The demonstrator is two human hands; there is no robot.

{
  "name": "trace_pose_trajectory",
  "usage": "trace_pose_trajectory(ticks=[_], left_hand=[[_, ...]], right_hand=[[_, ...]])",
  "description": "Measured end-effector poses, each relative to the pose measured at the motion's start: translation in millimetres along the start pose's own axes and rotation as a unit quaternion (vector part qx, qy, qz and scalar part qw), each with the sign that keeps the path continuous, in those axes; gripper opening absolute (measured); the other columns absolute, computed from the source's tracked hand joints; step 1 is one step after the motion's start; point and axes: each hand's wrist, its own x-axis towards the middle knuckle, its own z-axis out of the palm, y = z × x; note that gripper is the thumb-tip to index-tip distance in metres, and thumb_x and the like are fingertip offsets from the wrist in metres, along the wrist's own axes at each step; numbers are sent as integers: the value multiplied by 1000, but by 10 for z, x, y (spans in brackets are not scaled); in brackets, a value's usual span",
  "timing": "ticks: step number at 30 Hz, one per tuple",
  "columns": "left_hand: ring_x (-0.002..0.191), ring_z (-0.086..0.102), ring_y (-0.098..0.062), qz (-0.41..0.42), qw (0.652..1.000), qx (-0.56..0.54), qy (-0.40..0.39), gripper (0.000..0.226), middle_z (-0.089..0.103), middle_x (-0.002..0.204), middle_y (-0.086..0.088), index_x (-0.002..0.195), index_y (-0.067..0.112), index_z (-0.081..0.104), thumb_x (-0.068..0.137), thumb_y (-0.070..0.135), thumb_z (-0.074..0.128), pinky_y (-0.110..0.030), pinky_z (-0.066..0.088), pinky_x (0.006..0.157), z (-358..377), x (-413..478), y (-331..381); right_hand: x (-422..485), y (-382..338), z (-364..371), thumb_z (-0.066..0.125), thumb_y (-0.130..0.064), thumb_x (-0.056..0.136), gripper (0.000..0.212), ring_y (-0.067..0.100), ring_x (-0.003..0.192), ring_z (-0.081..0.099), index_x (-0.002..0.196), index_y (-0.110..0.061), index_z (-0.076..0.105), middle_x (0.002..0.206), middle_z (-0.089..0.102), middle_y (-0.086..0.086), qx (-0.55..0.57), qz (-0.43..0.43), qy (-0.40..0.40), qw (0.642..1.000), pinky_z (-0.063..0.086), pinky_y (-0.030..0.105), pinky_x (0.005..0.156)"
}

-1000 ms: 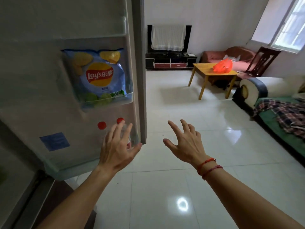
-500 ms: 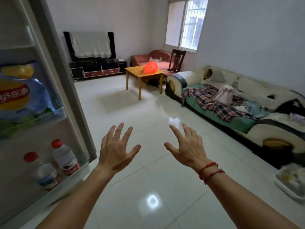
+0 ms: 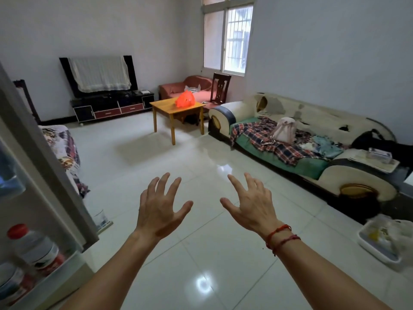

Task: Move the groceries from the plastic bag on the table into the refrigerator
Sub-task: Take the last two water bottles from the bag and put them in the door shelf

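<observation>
An orange-red plastic bag [image 3: 185,99] lies on a small wooden table [image 3: 161,105] far across the room. The open refrigerator door [image 3: 42,166] fills the left edge; its lower shelf holds two red-capped bottles [image 3: 33,247]. My left hand [image 3: 159,209] and my right hand [image 3: 251,203] are stretched out in front of me over the tiled floor, fingers spread, nothing in either. Red string bands circle my right wrist.
A long sofa [image 3: 312,144] piled with clothes lines the right wall. A white tray [image 3: 384,240] sits on the floor at right. A covered seat [image 3: 62,148] stands left behind the door. A TV stand [image 3: 111,106], chair [image 3: 220,88] and red couch are at the back.
The view has swung right, away from the refrigerator door toward the room. The chip bag on the door has left the picture. Both hands stay empty and spread.
</observation>
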Motion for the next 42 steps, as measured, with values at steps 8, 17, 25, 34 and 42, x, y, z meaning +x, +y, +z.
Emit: trace_pose_trajectory(ticks=[8, 17, 25, 34, 42], left_hand=[[138, 38, -33, 1, 1000, 9, 3, 77, 40, 152, -8, 145, 25, 44, 83, 71, 38, -52, 42, 100, 181, 517, 135], [139, 35, -32, -10, 1000, 10, -2, 80, 39, 152, -9, 145, 22, 43, 82, 72, 38, -50, 40, 101, 677, 1358, -99], [137, 36, -33, -9, 1000, 0, -10, 78, 41, 151, -10, 144, 21, 44, 83, 70, 38, -50, 40, 100, 1343, 2674, -709], [137, 37, -34, -4, 999, -15, -30, 77, 42, 150, -10, 143, 21, 45, 83, 70, 39, -50, 41, 100, 1931, 4127, -1248], [139, 34, -33, -11, 999, -10, -42, 78, 39, 153, -8, 145, 23, 44, 83, 70, 36, -49, 38, 104, 2577, 5412, -1583]], right_hand=[[587, 352, 25, 37, -68, 94, 72, 32, 144, 26, 156, -39, 16, 162, 22, 13, -3, -10, -6, 1000, 29, 48, 112], [1599, 392, 394, 38, -69, 93, 72, 32, 143, 29, 156, -39, 18, 160, 27, 13, 2, -24, -4, 1000, 32, 48, 110], [3120, 320, 862, 38, -68, 93, 71, 34, 143, 29, 155, -38, 21, 158, 29, 14, -18, -13, -27, 999, 31, 52, 112], [4691, 249, 1178, 36, -68, 94, 70, 32, 143, 29, 155, -38, 20, 158, 29, 13, -19, 3, -40, 999, 29, 52, 112], [6057, 395, 1536, 36, -67, 94, 69, 32, 144, 26, 155, -39, 21, 160, 27, 14, -16, 5, -39, 999, 25, 51, 115]])
